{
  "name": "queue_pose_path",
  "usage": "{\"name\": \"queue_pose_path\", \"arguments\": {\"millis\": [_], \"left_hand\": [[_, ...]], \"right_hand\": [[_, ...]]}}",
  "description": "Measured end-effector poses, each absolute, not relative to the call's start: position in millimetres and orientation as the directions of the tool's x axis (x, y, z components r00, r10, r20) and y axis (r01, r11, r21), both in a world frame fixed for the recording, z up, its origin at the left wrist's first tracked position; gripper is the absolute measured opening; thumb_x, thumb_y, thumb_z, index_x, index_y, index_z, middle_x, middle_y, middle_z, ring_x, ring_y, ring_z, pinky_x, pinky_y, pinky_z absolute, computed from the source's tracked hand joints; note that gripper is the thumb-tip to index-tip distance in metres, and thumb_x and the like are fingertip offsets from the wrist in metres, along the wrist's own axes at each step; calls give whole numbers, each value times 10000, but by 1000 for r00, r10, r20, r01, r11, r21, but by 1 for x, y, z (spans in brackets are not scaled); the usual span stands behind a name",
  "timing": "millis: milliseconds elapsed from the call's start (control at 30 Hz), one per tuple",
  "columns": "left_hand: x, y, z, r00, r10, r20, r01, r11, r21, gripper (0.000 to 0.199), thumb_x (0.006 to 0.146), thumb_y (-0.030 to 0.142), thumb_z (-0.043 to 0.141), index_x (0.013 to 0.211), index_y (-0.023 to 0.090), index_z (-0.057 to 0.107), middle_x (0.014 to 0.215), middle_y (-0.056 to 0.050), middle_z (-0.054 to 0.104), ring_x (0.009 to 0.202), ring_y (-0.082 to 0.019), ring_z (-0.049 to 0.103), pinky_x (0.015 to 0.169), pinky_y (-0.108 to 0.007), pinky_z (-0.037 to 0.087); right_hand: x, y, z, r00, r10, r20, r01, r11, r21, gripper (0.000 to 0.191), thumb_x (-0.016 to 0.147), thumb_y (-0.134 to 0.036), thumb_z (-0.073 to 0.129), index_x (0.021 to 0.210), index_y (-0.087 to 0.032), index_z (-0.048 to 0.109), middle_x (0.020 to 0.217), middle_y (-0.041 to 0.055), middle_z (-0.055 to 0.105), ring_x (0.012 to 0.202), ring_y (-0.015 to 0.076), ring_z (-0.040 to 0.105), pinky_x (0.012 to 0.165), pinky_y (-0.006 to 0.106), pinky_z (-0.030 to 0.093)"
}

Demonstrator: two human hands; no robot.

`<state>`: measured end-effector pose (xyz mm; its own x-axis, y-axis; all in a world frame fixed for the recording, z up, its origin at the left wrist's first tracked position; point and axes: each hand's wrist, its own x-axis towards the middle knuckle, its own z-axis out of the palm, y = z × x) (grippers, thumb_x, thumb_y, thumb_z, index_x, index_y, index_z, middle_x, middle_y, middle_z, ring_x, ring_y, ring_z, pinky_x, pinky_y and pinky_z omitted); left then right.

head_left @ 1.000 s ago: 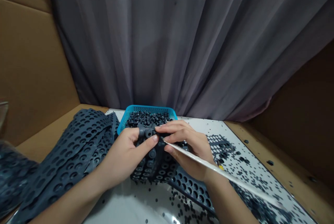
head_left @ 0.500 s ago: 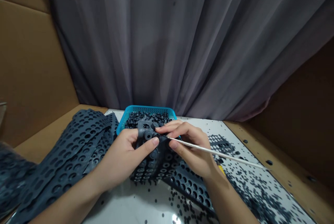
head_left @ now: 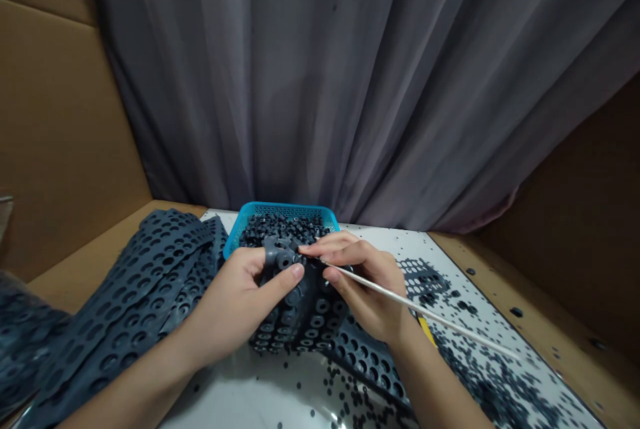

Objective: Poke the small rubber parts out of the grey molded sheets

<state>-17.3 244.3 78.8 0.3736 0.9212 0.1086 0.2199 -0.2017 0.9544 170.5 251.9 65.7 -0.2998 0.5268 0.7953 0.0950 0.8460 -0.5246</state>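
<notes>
My left hand (head_left: 240, 302) grips a dark grey moulded rubber sheet (head_left: 305, 322), which is studded with small grommets, with the thumb pressed near a raised grommet (head_left: 285, 258). My right hand (head_left: 365, 285) holds a thin white stick (head_left: 430, 317) between its fingers, and its fingertips rest at the same raised part of the sheet. The stick's tip is hidden behind the fingers. The sheet's lower part hangs between my hands, above the table.
A blue mesh basket (head_left: 245, 223) full of small dark rubber pieces (head_left: 280, 227) stands behind my hands. Punched dark sheets (head_left: 135, 295) lie heaped at left. Loose pieces are scattered across the white table (head_left: 250, 392). Cardboard walls and a grey curtain (head_left: 320, 82) enclose the back.
The white stick has tilted downward at its far end since half a second ago. The raised part of the sheet has shifted slightly between my fingers.
</notes>
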Motion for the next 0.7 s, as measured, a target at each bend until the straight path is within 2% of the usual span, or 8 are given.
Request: {"name": "queue_pose_path", "arguments": {"millis": [100, 400, 533, 700], "left_hand": [[-17, 245, 78, 370, 921, 123, 234, -221, 947, 327, 847, 429, 534, 719, 141, 620, 610, 14, 537, 596, -122, 459, 551, -218, 392], [-17, 249, 75, 354, 925, 140, 222, -229, 948, 311, 833, 408, 547, 702, 138, 628, 639, 9, 560, 624, -127, 478, 582, -221, 403], [-17, 249, 75, 342, 933, 111, 224, -196, 955, 312, 822, 414, 551, 690, 141, 623, 626, 9, 564, 608, -128, 482, 565, -220, 397], [-15, 248, 75, 338, 939, 58, 188, -128, 974, 286, 789, 389, 578, 640, 145, 594, 630, 8, 586, 593, -128, 499, 555, -221, 408]], "right_hand": [[170, 251, 67, -299, 513, 805, 125, 857, -500, 125, 870, -113, 562, 940, -216, 574, 1023, 75, 716, 958, 196, 654, 837, 403, 535], [161, 248, 68, -240, 505, 829, 256, 856, -448, 144, 845, -73, 569, 870, -215, 568, 969, 65, 728, 911, 176, 652, 825, 363, 534], [157, 248, 66, -221, 495, 840, 317, 851, -418, 159, 848, -57, 562, 865, -214, 571, 954, 60, 729, 889, 159, 657, 810, 331, 537], [164, 252, 65, -143, 511, 847, 411, 809, -419, 153, 857, -73, 558, 899, -219, 582, 1000, 64, 719, 922, 173, 662, 814, 352, 538]]}}
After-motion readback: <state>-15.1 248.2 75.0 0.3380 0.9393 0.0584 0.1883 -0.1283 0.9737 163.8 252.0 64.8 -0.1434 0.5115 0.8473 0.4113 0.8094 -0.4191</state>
